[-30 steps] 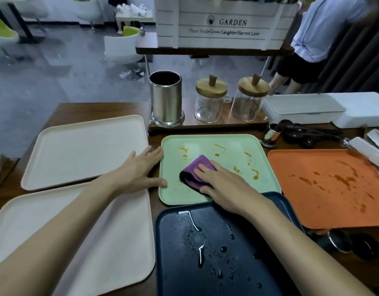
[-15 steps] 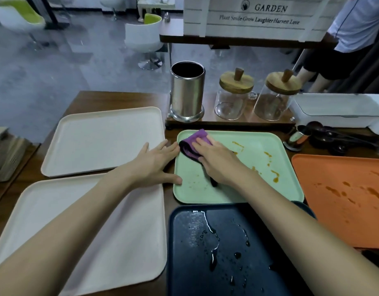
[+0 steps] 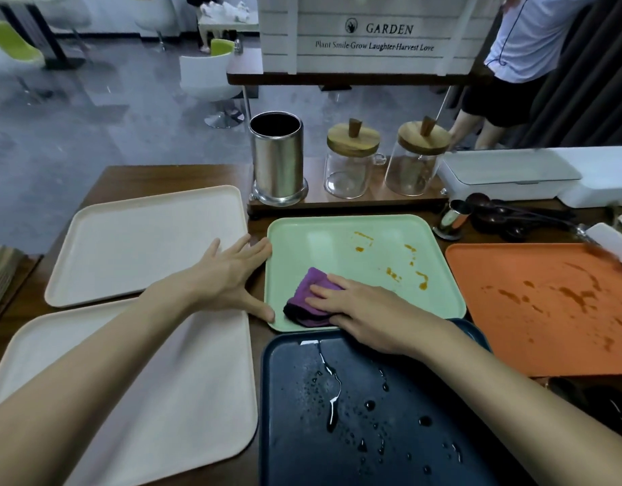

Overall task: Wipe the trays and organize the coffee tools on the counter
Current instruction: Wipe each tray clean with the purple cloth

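Observation:
A mint green tray (image 3: 341,247) lies in the middle of the counter with orange-brown stains on its right half. My right hand (image 3: 358,306) presses a purple cloth (image 3: 311,298) flat onto the tray's near left corner. My left hand (image 3: 228,271) lies open with spread fingers against the tray's left edge, thumb at its near corner. An orange tray (image 3: 548,310) with brown stains lies to the right. A dark blue tray (image 3: 355,433) with water drops lies nearest me. Dark coffee spoons (image 3: 505,219) and a small steel cup (image 3: 451,219) lie behind the orange tray.
Two cream trays (image 3: 144,240) (image 3: 155,398) lie on the left. A steel canister (image 3: 278,163) and two glass jars with wooden lids (image 3: 351,166) stand on a wooden base behind the green tray. White boxes (image 3: 512,177) sit at the back right. A person (image 3: 512,64) stands beyond the counter.
My right hand has swept the purple cloth from the green tray's far left corner back to its near left corner. My left hand stays against the tray's left edge.

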Available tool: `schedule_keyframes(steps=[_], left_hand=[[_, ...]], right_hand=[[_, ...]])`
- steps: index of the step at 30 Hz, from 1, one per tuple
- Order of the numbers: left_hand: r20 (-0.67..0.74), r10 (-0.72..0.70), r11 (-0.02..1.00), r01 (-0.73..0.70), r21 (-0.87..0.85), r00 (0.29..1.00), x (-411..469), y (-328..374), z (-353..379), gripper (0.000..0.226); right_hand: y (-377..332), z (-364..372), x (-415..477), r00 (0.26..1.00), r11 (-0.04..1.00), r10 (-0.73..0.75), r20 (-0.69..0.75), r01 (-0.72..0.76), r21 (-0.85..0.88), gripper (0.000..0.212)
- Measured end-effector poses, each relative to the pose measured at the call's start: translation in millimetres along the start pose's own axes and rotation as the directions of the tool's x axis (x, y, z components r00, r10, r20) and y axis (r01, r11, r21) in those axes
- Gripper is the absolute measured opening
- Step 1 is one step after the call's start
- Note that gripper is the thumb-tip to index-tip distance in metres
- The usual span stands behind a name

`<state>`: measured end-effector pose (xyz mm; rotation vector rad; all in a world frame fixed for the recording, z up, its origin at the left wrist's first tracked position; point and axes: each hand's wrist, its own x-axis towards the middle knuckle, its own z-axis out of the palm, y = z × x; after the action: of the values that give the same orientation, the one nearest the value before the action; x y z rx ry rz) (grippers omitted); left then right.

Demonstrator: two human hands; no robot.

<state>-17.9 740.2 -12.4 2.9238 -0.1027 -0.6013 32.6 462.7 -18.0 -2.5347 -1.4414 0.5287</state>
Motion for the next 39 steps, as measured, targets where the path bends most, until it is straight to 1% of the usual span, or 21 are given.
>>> schedule_keyframes(steps=[3,5,9,11,13,15,21,24,26,30,33,36,39], left_hand=[[0.009,-0.003,1.000,0.003,-0.005,1.000,0.6,-1.8,3.1,0.136],[-0.014,0.004,1.000,-0.004,-0.005,1.000,1.1,-2.7,6.1,0.137],[-0.034,0.014,1.000,-0.014,0.007,0.999,-1.3,-0.8,6.9,0.136],[-0.042,0.015,0.999,-0.014,0.029,0.999,-3.1,0.9,5.0,0.136],[-0.058,0.016,0.998,-0.013,0.056,0.998,-4.8,2.7,4.7,0.136],[-0.065,0.007,0.999,-0.003,0.054,0.998,-6.2,2.5,7.2,0.135],[-0.068,0.011,1.000,-0.012,-0.015,0.998,-10.0,1.5,12.2,0.132],[-0.060,-0.010,1.000,0.010,-0.008,0.998,-10.3,2.1,12.0,0.133],[-0.060,-0.015,1.000,0.014,-0.014,0.998,-10.2,2.6,11.9,0.133],[-0.077,-0.020,1.000,0.019,-0.013,0.997,-8.9,3.5,13.4,0.132],[-0.087,0.000,1.000,0.001,0.004,0.996,-9.3,2.6,14.3,0.132],[-0.061,0.049,0.998,-0.047,0.038,0.997,-9.2,4.0,9.8,0.124],[-0.015,0.027,0.999,-0.026,0.042,1.000,-7.4,3.6,6.4,0.124]], right_hand=[[-2.2,-1.3,-2.5,1.000,1.000,0.013,0.026,-0.012,-0.001,0.054],[-5.3,-0.4,-1.4,0.999,1.000,0.027,0.039,-0.027,0.000,0.053],[-17.2,-1.0,8.9,0.999,0.999,0.045,0.023,-0.045,-0.017,0.051],[-28.4,3.5,21.0,0.999,0.994,0.051,-0.008,-0.051,-0.091,0.053],[-38.5,14.4,32.3,0.995,0.977,0.098,-0.035,-0.103,-0.189,0.059],[-41.3,20.8,42.8,0.987,0.959,0.150,-0.052,-0.158,-0.236,0.065],[-18.3,-1.6,101.7,0.971,0.957,0.228,-0.069,-0.236,-0.168,0.062],[-12.7,-5.6,118.9,0.972,0.959,0.213,-0.096,-0.227,-0.172,0.059],[-14.8,-7.1,113.9,0.977,0.969,0.185,-0.107,-0.199,-0.146,0.056],[-30.4,-2.8,75.3,0.992,0.993,0.095,-0.088,-0.100,-0.063,0.051],[-42.7,2.8,47.4,0.997,0.997,0.039,-0.066,-0.043,-0.060,0.051],[-46.3,7.5,34.0,0.997,0.997,0.048,-0.067,-0.052,-0.052,0.053],[-44.7,12.8,30.9,0.994,0.996,0.079,-0.076,-0.082,-0.041,0.053]])
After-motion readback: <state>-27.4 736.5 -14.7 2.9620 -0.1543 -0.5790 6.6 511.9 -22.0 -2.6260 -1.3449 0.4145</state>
